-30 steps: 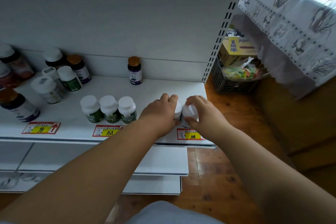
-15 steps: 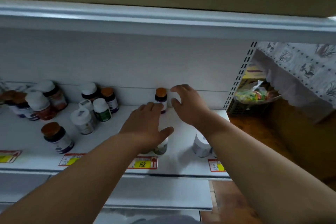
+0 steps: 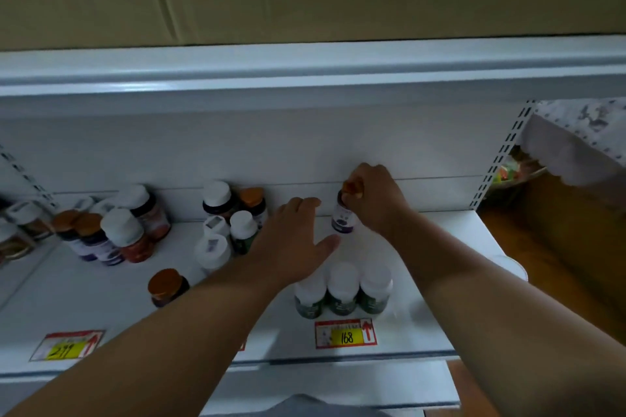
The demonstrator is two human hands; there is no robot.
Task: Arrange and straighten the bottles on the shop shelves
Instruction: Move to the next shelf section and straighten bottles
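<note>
Your right hand (image 3: 376,200) grips the orange cap of a purple-labelled bottle (image 3: 343,215) standing at the back of the white shelf (image 3: 440,281). Your left hand (image 3: 291,240) hovers just beside it, fingers relaxed, above three white-capped bottles (image 3: 342,291).

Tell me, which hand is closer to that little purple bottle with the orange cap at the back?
Right. The right hand grips the purple bottle by its orange cap. The left hand is spread open just beside it, to its left, not touching.
</note>
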